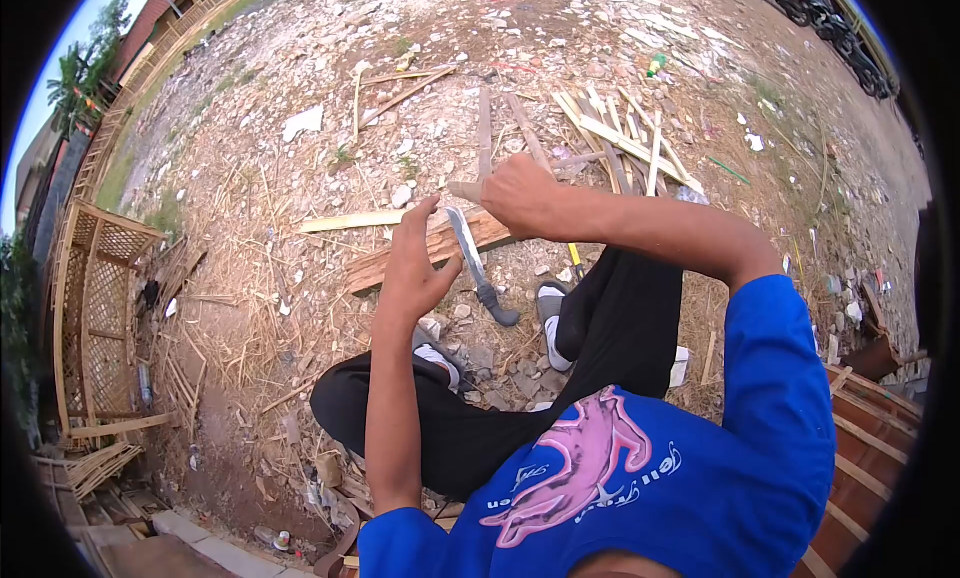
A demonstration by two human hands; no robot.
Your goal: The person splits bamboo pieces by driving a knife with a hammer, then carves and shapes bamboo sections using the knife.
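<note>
My left hand (412,268) is raised in front of me with its thumb and fingers apart and nothing visible in it. To its right, my right hand (518,200) is closed round a short brownish piece of wood (466,191), whose end points toward my left fingertips. Between and below the hands is a machete (466,244), its curved blade against a thick reddish-brown wooden beam (375,269) and its dark handle toward my feet. A pale wood strip (350,222) lies just beyond the beam, partly hidden by my left hand.
Pale wood strips (625,143) are piled at the upper right, near a green bottle (656,65). A lattice frame (95,318) stands at the left. Stones and wood scraps cover the ground round my feet. Motorcycles (825,23) stand at the far upper right.
</note>
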